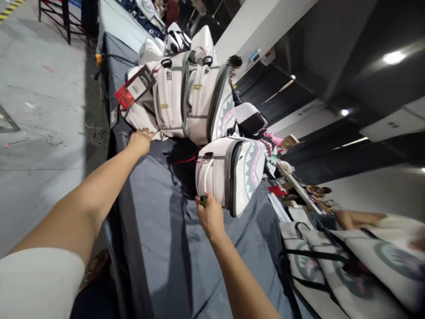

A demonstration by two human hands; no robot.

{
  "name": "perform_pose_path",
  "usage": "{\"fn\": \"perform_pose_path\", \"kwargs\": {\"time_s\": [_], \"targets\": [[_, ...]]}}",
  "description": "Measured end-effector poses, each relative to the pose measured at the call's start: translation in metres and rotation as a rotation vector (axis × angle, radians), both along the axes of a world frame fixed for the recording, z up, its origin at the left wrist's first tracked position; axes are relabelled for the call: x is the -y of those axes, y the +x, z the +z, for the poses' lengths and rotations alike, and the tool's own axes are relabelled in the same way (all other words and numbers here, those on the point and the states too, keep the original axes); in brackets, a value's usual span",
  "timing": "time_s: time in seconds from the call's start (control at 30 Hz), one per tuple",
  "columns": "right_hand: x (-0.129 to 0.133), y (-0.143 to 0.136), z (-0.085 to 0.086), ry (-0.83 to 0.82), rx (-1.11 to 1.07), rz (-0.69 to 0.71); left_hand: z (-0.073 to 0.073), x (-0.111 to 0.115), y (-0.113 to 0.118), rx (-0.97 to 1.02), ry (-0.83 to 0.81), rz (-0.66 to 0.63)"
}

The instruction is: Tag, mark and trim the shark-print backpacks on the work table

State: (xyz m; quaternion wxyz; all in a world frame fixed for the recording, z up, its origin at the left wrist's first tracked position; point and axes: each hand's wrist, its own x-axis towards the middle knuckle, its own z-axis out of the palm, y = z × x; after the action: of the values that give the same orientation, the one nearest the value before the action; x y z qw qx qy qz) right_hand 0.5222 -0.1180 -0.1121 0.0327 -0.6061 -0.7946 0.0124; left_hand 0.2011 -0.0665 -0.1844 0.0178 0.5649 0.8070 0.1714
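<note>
My right hand (211, 215) is closed around a small dark tool with a green part (203, 200), at the lower edge of a white backpack (217, 166) with a shark-mouth print. My left hand (142, 141) is at the lower edge of a pale backpack (141, 117), its fingers bent on the fabric; whether they pinch a strap is too small to tell. Upright beyond my hands stand more white backpacks (202, 99) with zips and grey trim. A red and black tag (136, 87) hangs at their left. A red cord (186, 161) trails from the nearer backpack.
Grey cloth (159, 230) covers the table, whose left edge drops to the floor (46, 133). Flat shark-print bags (308, 261) with black straps lie at the lower right, near another person's blurred arm (361, 218). Further people and a dark stool (66, 22) are in the background.
</note>
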Motion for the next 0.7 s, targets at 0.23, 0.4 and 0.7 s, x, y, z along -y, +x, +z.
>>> {"fn": "perform_pose_path", "kwargs": {"time_s": [0.23,0.4,0.7], "targets": [[0.095,0.117,0.012,-0.019,0.071,-0.142,0.015,0.092,0.090,-0.018,-0.018,-0.263],[0.215,0.208,0.017,-0.047,0.031,-0.225,0.029,0.172,0.163,0.002,-0.098,-0.396],[0.476,0.337,-0.020,0.012,-0.089,-0.312,0.032,0.341,0.277,0.159,-0.020,-0.538]]}}
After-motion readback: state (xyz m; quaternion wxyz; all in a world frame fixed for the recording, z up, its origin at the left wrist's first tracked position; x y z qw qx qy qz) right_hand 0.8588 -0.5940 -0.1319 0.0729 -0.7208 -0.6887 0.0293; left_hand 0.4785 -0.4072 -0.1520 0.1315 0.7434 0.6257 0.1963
